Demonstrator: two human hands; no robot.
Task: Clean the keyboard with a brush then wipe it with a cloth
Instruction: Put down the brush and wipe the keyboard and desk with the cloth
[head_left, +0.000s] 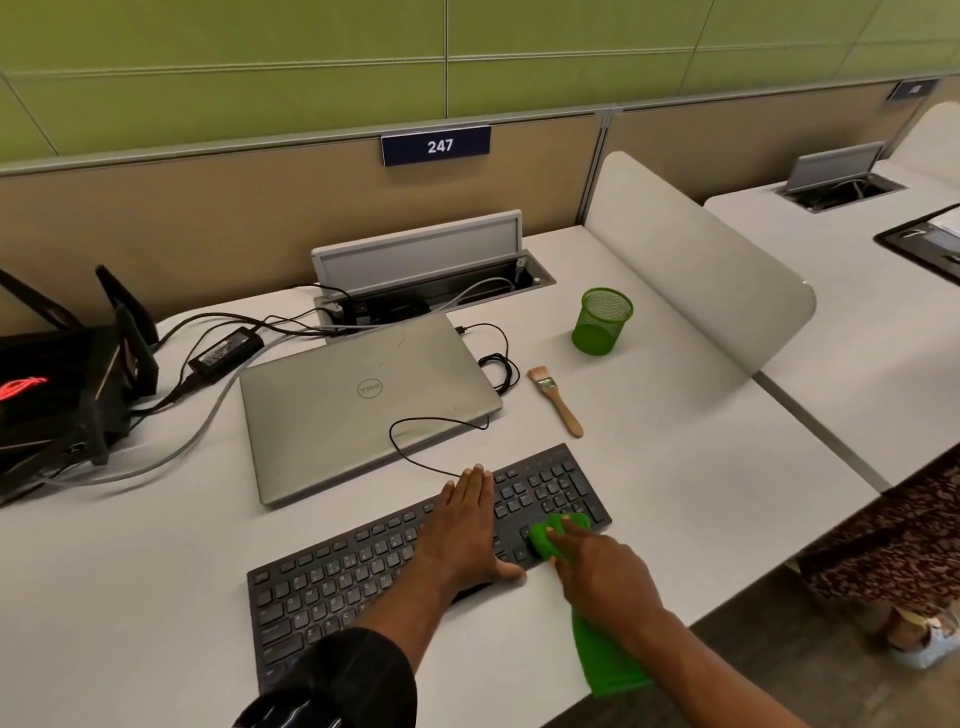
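- The left hand (465, 525) lies flat on the keyboard (337, 571) with its fingers straight and together. It presses down right of the middle, with the fingertips at the far edge, and holds nothing.
- The right hand (597, 566) grips a bunched green cloth (543, 540) and presses it onto the keys near the keyboard's right end, at the near edge. A loose tail of the cloth trails back under the wrist toward the worktop (675, 467) edge.
- The keyboard sits on the worktop in front of a closed laptop (363, 395). Its long axis runs slantwise, from near-left to far-right.
- The brush (556, 400) lies apart on the worktop beyond the keyboard's right end, near a green mesh cup (602, 322). No hand touches it, so the wiping step looks to be under way.
- From the cloth, most of the keyboard extends leftward along that slanted axis. The right hand is the nearer one to sweep it, but the left hand lies directly in that path and would likely have to shift.
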